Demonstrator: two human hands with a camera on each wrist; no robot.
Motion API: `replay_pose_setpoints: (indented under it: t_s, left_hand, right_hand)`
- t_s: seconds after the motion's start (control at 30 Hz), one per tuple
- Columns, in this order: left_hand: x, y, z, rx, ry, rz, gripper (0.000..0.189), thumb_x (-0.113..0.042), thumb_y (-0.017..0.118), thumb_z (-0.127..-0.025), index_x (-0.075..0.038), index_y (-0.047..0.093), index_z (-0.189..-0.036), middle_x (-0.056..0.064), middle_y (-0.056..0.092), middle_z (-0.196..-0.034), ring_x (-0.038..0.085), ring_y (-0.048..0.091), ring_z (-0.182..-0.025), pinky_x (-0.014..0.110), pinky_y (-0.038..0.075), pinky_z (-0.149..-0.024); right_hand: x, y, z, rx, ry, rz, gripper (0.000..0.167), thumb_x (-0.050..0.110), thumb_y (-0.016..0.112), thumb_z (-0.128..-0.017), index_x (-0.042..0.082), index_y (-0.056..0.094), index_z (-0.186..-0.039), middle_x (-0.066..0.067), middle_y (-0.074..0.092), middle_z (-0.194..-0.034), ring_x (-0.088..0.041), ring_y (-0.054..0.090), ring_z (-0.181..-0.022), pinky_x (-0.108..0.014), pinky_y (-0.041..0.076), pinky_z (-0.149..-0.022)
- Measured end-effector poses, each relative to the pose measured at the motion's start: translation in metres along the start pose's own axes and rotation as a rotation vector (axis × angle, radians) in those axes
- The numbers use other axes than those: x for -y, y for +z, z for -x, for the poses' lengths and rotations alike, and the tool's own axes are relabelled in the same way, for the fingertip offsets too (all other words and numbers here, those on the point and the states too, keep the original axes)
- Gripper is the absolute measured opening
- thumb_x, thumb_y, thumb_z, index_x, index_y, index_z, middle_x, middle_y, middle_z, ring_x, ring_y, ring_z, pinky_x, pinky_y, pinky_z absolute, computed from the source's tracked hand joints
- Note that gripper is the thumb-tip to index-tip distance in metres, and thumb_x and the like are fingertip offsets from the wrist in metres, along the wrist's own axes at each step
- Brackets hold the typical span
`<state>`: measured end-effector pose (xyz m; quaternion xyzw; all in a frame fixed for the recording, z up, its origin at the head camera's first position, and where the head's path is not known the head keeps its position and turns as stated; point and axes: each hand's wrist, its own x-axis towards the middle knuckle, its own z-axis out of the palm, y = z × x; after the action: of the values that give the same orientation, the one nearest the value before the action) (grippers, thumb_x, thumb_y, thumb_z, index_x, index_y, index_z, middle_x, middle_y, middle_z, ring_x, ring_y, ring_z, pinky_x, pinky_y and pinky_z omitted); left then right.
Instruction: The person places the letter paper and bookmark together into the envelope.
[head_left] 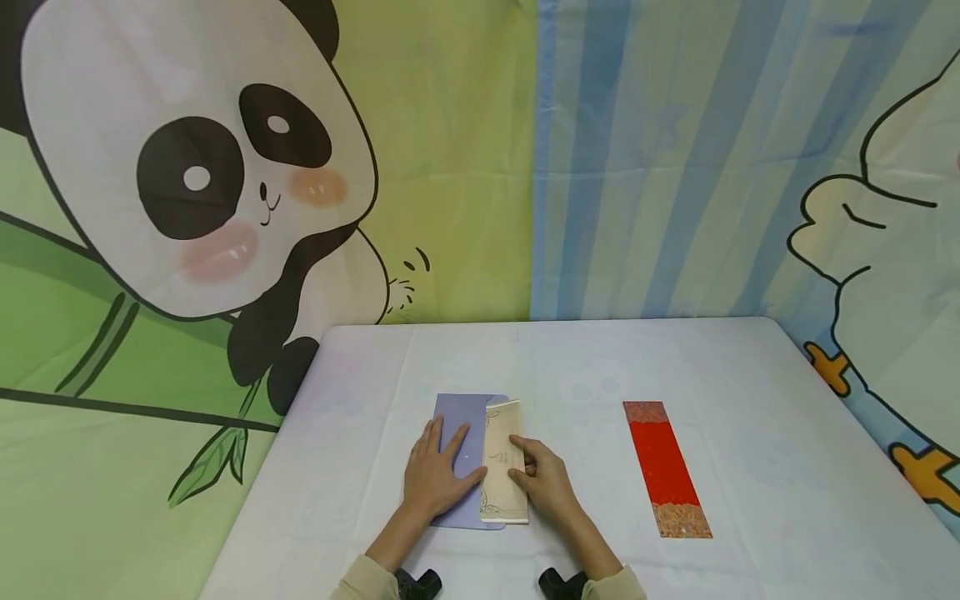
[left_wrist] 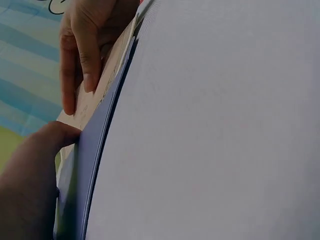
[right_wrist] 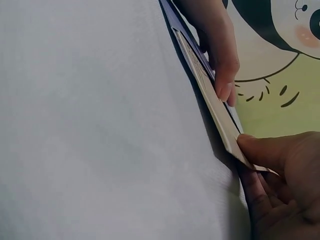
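Observation:
A flat purple envelope-like piece (head_left: 459,407) lies on the table, and a narrow cream card (head_left: 501,493) with ornate printed corners overlaps its right side. My left hand (head_left: 437,473) rests on the purple piece with fingers spread, its thumb reaching the card's left edge. At the card's right edge, my right hand (head_left: 549,482) pinches it. In the right wrist view the thumb (right_wrist: 265,150) lies on top of the card and the other fingers are underneath, the edge slightly raised. Whether the card sits inside the purple piece or over it, I cannot tell.
To the right on the white-covered table (head_left: 585,358) lies a red strip (head_left: 666,458) with gold, patterned ends. Behind the table hangs a printed cloth backdrop (head_left: 450,167) with a panda and blue stripes.

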<state>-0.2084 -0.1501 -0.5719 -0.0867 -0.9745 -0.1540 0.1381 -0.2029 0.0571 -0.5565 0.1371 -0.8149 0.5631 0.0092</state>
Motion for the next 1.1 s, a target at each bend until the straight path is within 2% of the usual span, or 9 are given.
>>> replay_pose_setpoints:
  t_s: [0.13,0.37,0.53,0.77,0.93,1.1]
  left_hand:
    - [0.0060,-0.0016,-0.0023,0.012,-0.008,-0.009,0.088,-0.075,0.052,-0.069,-0.023,0.043,-0.140,0.021,0.022,-0.148,0.036,0.021,-0.135,0.050,0.027,-0.102]
    - [0.0107,-0.0007,0.0004,0.046,-0.040,-0.015,0.099,-0.083,0.045,-0.066,-0.023,0.035,-0.144,0.024,0.012,-0.150,0.037,0.006,-0.138,0.048,0.010,-0.109]
    - [0.0107,0.0004,0.0021,0.039,-0.059,-0.060,0.102,-0.086,0.041,-0.064,-0.025,0.033,-0.145,0.026,0.011,-0.149,0.037,0.006,-0.138,0.047,0.008,-0.110]
    - [0.0099,0.0045,0.0006,0.006,-0.027,-0.077,0.103,-0.088,0.040,-0.063,-0.024,0.035,-0.144,0.023,0.015,-0.149,0.035,0.011,-0.138,0.048,0.009,-0.109]
    - [0.0098,0.0065,0.0010,-0.005,-0.018,-0.084,0.101,-0.086,0.041,-0.064,-0.025,0.035,-0.143,0.022,0.017,-0.150,0.034,0.013,-0.138,0.049,0.010,-0.109]
    - [0.0098,0.0077,0.0007,-0.023,-0.006,-0.093,0.097,-0.084,0.043,-0.065,-0.024,0.038,-0.142,0.022,0.019,-0.149,0.035,0.016,-0.137,0.050,0.012,-0.108]
  right_hand:
    - [0.0003,0.0028,0.0003,-0.004,-0.011,-0.005,0.052,-0.005,0.068,-0.078,-0.003,0.052,-0.127,-0.016,0.061,-0.101,-0.016,0.060,-0.080,-0.021,0.052,-0.063]
    - [0.0003,0.0059,0.0007,-0.004,-0.022,-0.004,0.052,-0.004,0.069,-0.077,-0.003,0.053,-0.126,-0.015,0.062,-0.094,-0.016,0.062,-0.076,-0.022,0.052,-0.060]
    - [0.0011,0.0062,0.0006,-0.033,-0.013,0.023,0.051,-0.002,0.071,-0.076,0.001,0.056,-0.125,-0.011,0.063,-0.090,-0.013,0.062,-0.073,-0.021,0.052,-0.060]
    - [-0.0007,0.0053,0.0001,-0.046,-0.006,0.037,0.050,-0.001,0.072,-0.075,0.003,0.058,-0.123,-0.010,0.063,-0.089,-0.012,0.061,-0.073,-0.022,0.051,-0.060]
    - [-0.0021,0.0040,0.0012,-0.037,0.000,0.070,0.048,0.005,0.071,-0.079,0.005,0.057,-0.125,-0.007,0.063,-0.094,-0.013,0.060,-0.079,-0.021,0.051,-0.066]
    - [-0.0023,-0.0013,0.0031,0.016,-0.035,0.158,0.047,0.010,0.065,-0.085,0.009,0.052,-0.131,-0.005,0.062,-0.107,-0.015,0.057,-0.094,-0.031,0.048,-0.080]
